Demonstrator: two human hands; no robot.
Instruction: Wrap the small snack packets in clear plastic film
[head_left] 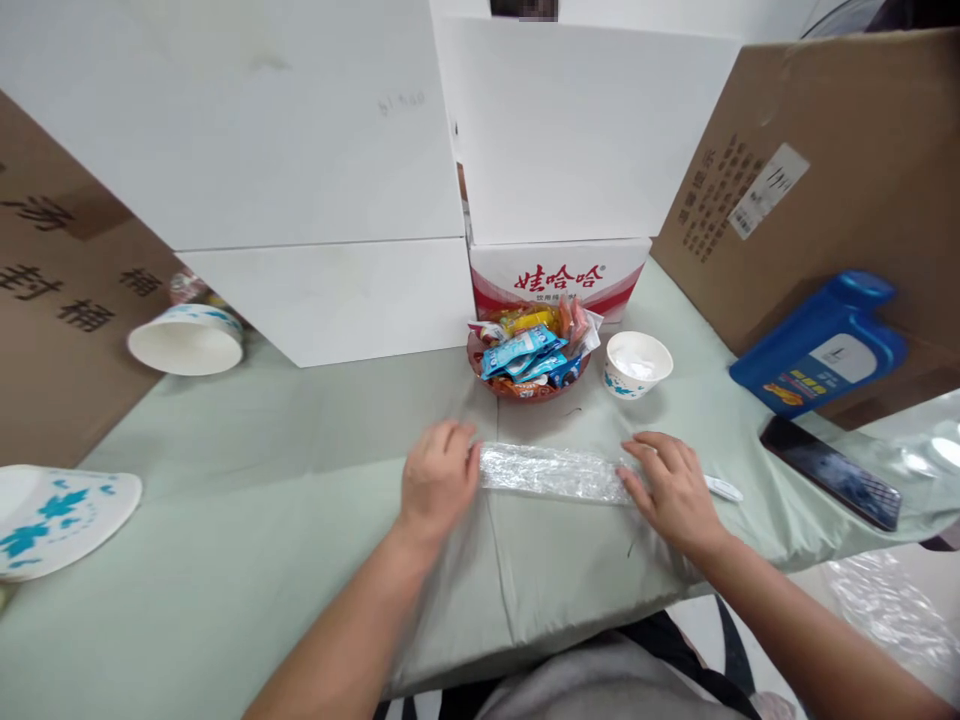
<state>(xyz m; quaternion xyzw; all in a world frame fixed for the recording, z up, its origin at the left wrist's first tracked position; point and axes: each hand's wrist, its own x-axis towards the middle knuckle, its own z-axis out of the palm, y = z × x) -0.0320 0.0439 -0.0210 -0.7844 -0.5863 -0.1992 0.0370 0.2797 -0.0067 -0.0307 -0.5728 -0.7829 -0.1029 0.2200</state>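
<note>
A long roll of clear plastic wrap (551, 472) lies crosswise on the pale green tablecloth (300, 440) in front of me. My left hand (437, 478) rests on its left end with the fingers curled over it. My right hand (675, 490) presses down on the right end, fingers bent. Just behind the roll stands a red bowl (529, 388) heaped with small snack packets (525, 350). A white paper cup (637, 364) with blue print stands upright to the right of the bowl.
White boards (315, 180) and a red-and-white carton (559, 275) wall off the back. Brown cardboard (810, 170) leans at right, with a blue bottle (821, 345) and a black phone (832, 470) near it. A tipped paper cup (187, 340) and a paper lid (52, 515) lie at left.
</note>
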